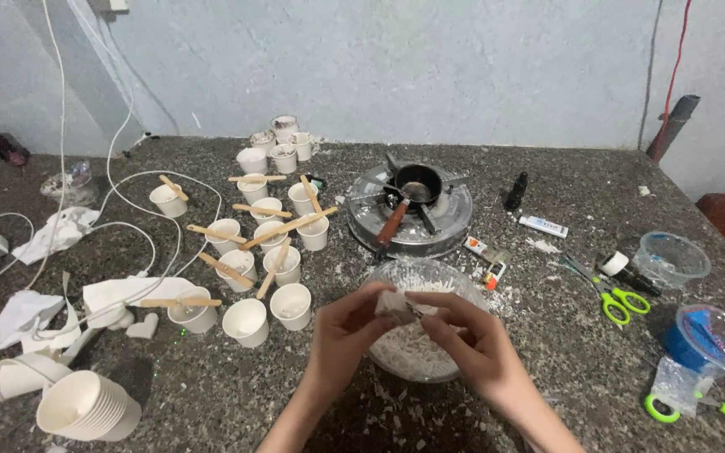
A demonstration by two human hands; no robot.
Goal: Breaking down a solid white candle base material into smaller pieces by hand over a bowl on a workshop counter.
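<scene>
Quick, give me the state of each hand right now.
Left hand: closed on the white wax chunk, over the glass bowl.
Right hand: closed, pinching the same chunk; a thin dark tool may be in it, unclear.

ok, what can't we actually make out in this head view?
- Small white chunk: mostly covered by left hand and right hand; any tool there is too small to tell.
- Clear glass bowl of white flakes: near rim behind both hands.
- Small black pan on the round burner: contents too dark.
</scene>
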